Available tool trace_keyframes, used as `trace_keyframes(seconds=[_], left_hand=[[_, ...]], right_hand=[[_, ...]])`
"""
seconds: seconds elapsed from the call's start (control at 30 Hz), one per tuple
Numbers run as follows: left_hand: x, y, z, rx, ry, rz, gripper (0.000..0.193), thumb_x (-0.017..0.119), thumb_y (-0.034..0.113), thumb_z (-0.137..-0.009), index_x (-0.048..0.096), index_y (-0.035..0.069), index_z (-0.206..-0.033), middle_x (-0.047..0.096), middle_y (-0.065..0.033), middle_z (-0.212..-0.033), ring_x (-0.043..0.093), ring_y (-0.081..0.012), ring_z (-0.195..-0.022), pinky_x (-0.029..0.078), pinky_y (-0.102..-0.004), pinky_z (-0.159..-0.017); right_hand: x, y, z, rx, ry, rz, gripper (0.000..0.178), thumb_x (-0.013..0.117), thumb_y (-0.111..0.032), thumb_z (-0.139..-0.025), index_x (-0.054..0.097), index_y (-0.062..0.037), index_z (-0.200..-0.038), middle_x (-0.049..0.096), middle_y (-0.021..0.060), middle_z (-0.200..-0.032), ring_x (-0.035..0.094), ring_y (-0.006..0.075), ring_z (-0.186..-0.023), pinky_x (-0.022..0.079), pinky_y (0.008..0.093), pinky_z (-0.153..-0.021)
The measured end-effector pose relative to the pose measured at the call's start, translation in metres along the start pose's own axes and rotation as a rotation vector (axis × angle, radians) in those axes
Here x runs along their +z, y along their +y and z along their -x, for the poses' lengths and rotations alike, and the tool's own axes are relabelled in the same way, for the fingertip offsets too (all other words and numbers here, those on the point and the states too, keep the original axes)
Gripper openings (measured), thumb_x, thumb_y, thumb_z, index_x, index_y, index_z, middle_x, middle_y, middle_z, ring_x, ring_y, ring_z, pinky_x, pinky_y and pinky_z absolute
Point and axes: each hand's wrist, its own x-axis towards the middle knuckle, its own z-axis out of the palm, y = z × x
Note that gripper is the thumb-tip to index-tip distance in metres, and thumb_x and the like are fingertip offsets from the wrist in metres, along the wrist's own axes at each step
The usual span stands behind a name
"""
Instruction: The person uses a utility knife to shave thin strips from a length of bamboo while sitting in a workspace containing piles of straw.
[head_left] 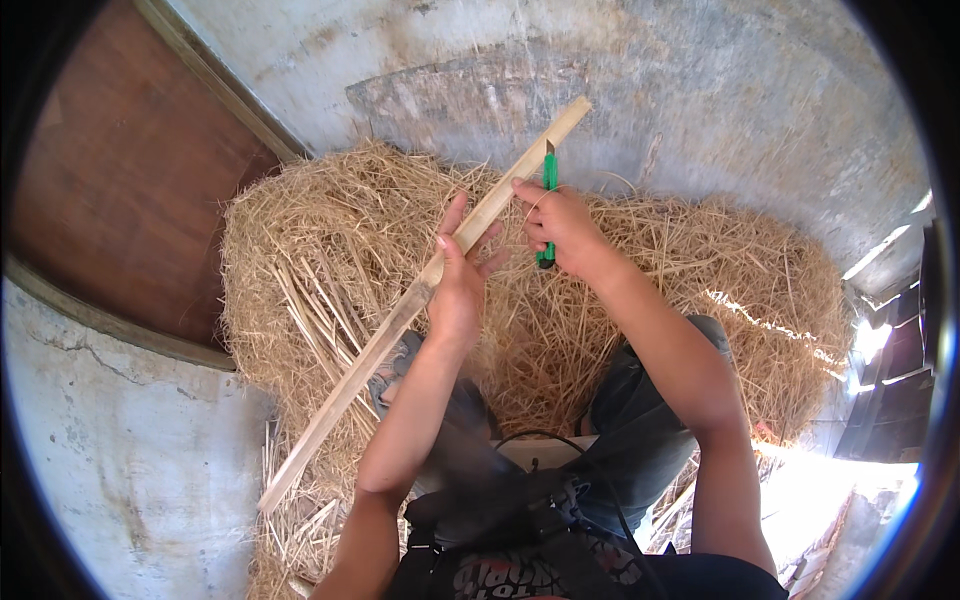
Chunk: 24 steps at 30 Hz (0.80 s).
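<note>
A long, flat, pale strip, wood or bamboo (375, 352), slants across the view from lower left to upper right. My left hand (459, 280) grips it near the middle, thumb on top and fingers around the underside. In my right hand (566, 228) is a green utility knife (551, 172), its blade out and pointing up, close beside the strip's upper part. The right index finger reaches to the strip's edge. A thin pale loop or sliver curves by the right fingers; I cannot tell which.
Straw (330, 205) lies heaped beneath and around my legs. Several thin split sticks (318, 305) rest on it at the left. A worn grey wall (690, 110) stands ahead, with a brown panel (130, 170) at the left. Bright light enters at the lower right.
</note>
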Motion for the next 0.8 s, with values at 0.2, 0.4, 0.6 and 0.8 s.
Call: trace_keyframes(seconds=[0.2, 0.4, 0.6, 0.8], left_hand=[[-0.004, -0.019, 0.062, -0.122, -0.467, -0.576, 0.071, 0.060, 0.040, -0.103, 0.032, 0.005, -0.158, 0.056, -0.0182, -0.144, 0.054, -0.0319, -0.131, 0.044, -0.0462, -0.108], [-0.025, 0.037, 0.089, 0.443, -0.077, -1.124, 0.059, 0.071, 0.018, -0.092, 0.052, 0.001, -0.145, 0.060, -0.0226, -0.130, 0.059, -0.0376, -0.122, 0.044, -0.0453, -0.107], [-0.068, 0.031, 0.090, 0.268, 0.019, -1.296, 0.059, 0.071, 0.019, -0.093, 0.051, -0.001, -0.145, 0.054, -0.0237, -0.136, 0.054, -0.0373, -0.124, 0.042, -0.0466, -0.107], [-0.069, 0.044, 0.070, 0.439, 0.048, -1.397, 0.066, 0.072, 0.022, -0.093, 0.046, -0.003, -0.148, 0.048, -0.0255, -0.144, 0.050, -0.0396, -0.132, 0.041, -0.0478, -0.109]], right_hand=[[-0.015, -0.016, -0.009, -0.186, 0.243, 0.178, 0.025, 0.069, -0.029, -0.099, 0.055, -0.0108, -0.088, 0.039, -0.0054, -0.059, 0.035, 0.0073, -0.046, 0.030, 0.0277, -0.044], [-0.037, -0.051, -0.009, -0.298, 0.311, 0.300, 0.030, 0.064, -0.030, -0.101, 0.064, -0.0018, -0.090, 0.050, 0.0010, -0.063, 0.044, 0.0120, -0.054, 0.036, 0.0326, -0.050], [-0.055, -0.074, -0.011, -0.367, 0.437, 0.213, 0.033, 0.069, -0.028, -0.100, 0.049, -0.0125, -0.078, 0.040, -0.0040, -0.060, 0.035, 0.0086, -0.047, 0.031, 0.0288, -0.046], [-0.071, -0.086, -0.014, -0.421, 0.471, 0.206, 0.034, 0.071, -0.025, -0.099, 0.047, -0.0136, -0.078, 0.038, -0.0046, -0.060, 0.033, 0.0083, -0.047, 0.030, 0.0290, -0.047]])
